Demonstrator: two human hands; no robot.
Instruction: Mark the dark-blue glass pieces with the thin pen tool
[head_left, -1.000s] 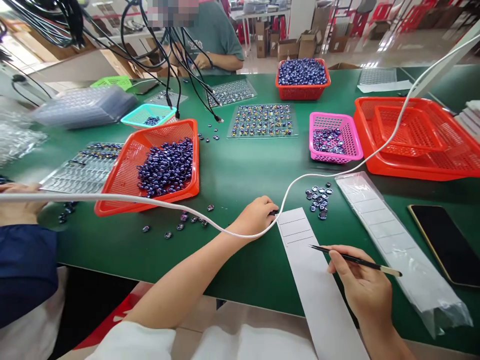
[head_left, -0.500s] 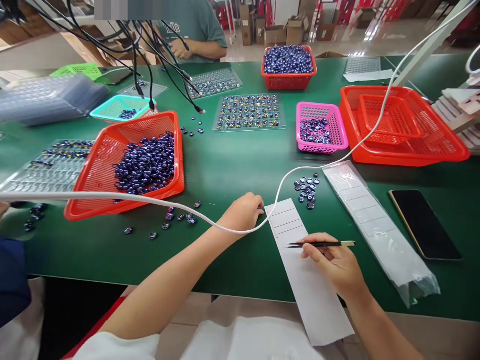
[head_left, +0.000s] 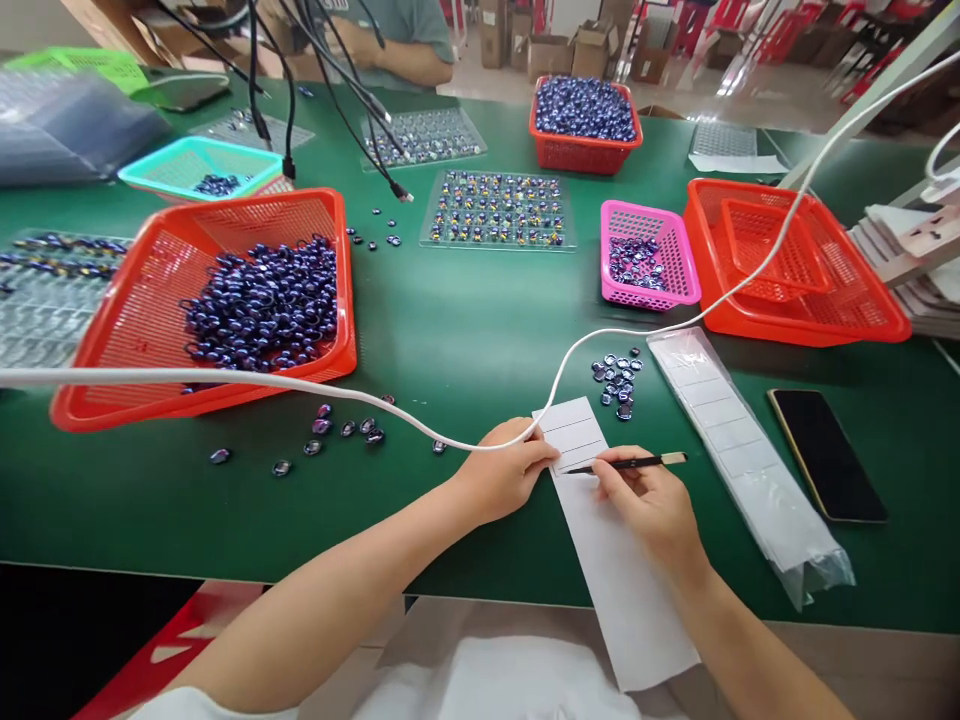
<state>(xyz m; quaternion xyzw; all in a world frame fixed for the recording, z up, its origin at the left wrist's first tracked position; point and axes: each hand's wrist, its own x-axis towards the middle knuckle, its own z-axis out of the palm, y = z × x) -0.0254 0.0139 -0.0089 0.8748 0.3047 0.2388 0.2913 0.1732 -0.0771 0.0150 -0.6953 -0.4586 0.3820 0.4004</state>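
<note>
My right hand (head_left: 660, 515) holds a pair of black tweezers (head_left: 645, 462) with a pale end, their tips against the white paper strip (head_left: 619, 590). Thin dark lines cross the strip's upper part, and its lower end hangs past the table edge. At its upper left edge, my left hand (head_left: 504, 472) is closed with thumb and fingers pinching the paper, close to the tweezer tips. Several shiny blue-purple oval pieces (head_left: 619, 385) lie just right of the strip. More loose pieces (head_left: 367, 428) are scattered left of my left hand.
A white cable (head_left: 420, 432) droops across my left hand. Red baskets (head_left: 345, 280) and a pink basket (head_left: 686, 265) stand around. Filled trays (head_left: 499, 240), a bagged paper strip (head_left: 739, 450) and a phone (head_left: 825, 455) lie on the green table. Another person (head_left: 412, 50) is opposite.
My left hand has come down and right onto the strip's edge. The tweezers have moved up and left, bringing their tips beside it. The view has shifted slightly.
</note>
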